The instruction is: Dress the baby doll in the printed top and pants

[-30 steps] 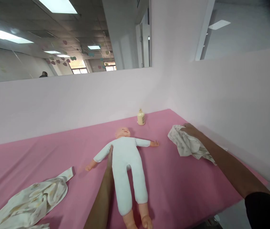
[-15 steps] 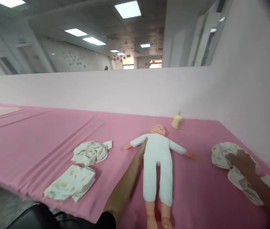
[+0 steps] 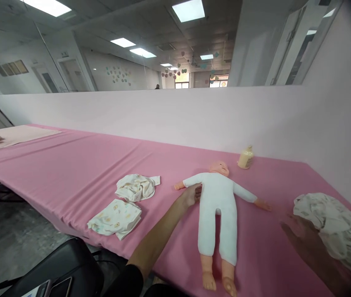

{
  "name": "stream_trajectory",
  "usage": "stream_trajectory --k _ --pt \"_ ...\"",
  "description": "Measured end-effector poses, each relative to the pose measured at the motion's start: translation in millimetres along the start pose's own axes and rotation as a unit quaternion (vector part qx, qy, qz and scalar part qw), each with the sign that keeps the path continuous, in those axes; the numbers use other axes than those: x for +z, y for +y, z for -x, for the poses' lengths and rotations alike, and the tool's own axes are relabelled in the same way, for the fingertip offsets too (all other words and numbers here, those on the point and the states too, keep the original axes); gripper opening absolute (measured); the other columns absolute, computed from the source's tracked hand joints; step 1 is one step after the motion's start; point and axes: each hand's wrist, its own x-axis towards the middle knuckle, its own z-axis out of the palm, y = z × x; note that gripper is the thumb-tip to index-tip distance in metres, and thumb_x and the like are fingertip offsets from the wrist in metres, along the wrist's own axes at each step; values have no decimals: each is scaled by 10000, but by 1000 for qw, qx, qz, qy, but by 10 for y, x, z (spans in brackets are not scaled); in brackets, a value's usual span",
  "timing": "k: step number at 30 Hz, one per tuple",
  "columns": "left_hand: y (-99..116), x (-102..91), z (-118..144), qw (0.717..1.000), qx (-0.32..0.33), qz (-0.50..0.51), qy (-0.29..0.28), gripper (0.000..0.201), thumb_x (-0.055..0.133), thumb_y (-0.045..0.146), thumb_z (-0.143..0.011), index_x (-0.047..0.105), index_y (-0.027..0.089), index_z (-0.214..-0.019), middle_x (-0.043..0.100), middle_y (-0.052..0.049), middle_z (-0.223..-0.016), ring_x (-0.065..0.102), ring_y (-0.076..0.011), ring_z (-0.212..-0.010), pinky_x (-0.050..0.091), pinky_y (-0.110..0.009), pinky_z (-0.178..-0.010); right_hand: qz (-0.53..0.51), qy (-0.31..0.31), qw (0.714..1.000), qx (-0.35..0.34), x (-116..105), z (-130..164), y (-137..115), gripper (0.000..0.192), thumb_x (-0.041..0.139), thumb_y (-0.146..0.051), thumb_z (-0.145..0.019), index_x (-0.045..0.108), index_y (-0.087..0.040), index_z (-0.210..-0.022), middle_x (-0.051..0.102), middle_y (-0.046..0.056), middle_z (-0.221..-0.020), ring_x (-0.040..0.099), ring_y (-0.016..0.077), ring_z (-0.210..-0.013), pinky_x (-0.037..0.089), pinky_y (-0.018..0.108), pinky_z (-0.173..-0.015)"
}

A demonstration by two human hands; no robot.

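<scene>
A baby doll [image 3: 218, 198] in a white bodysuit lies on its back, arms spread and bare feet towards me. My left hand [image 3: 193, 194] rests at the side of its chest, below the armpit, fingers curled in and nothing visible inside them. Over on the right, my right hand [image 3: 302, 235] is open and somewhat blurred, thumb apart from the fingers. Right beside it lies a crumpled white patterned cloth [image 3: 327, 218], partly covered by that hand; whether they touch I cannot tell.
A pink-covered table [image 3: 79, 165] runs along the wall under a mirror. Left of the doll lie a bunched patterned cloth [image 3: 136, 187] and a folded one [image 3: 116, 217]. A pale yellow pump bottle [image 3: 245, 158] stands behind the doll. A black chair [image 3: 67, 268] carries phones.
My right hand has let go of the crumpled cloth and moved off it, towards the doll. My left hand's fingers have curled at the doll's side. The view has turned left.
</scene>
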Motion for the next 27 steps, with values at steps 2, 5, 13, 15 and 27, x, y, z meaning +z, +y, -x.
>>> stream_trajectory --k 2,5,13,15,27 --pt "-3 -272 30 999 10 -9 -40 404 489 442 -931 617 102 -1108 680 -128 -1080 656 -223 -1054 529 -285 -882 -46 -23 999 6 56 221 -162 521 450 -624 -817 531 -253 -1175 556 155 -1266 498 391 -1266 426 583 -1044" --pt "97 -954 187 969 119 -215 37 425 479 428 -914 561 149 -1224 664 -151 -1160 630 -246 -1120 494 -367 -966 -102 -42 994 11 92 516 -403 493 491 -624 -811 543 -292 -1172 584 127 -1225 562 377 -1184 506 560 -956" --pt "271 -2333 437 722 42 -632 278 407 623 180 -719 579 113 -1119 535 -248 -1269 426 -440 -1265 313 -578 -1010 -206 -129 970 -28 104 942 -923 453 638 -569 -740 646 -344 -1133 654 75 -1196 627 357 -1102 580 512 -862" --pt "327 -2382 396 730 51 -619 285 316 597 185 -748 593 89 -1049 577 -250 -1170 484 -422 -1203 355 -530 -971 -214 -128 968 -39 96 976 -1037 433 633 -566 -752 658 -323 -1110 663 77 -1178 630 350 -1091 568 510 -885" --pt "1009 -976 1461 939 326 53 97 298 627 393 -801 631 178 -1007 605 2 -753 552 -120 -614 446 -218 -545 -420 -280 862 -41 -208 851 -2618 419 597 -525 -873 584 -358 -1257 631 23 -1280 571 301 -1192 453 518 -1026"
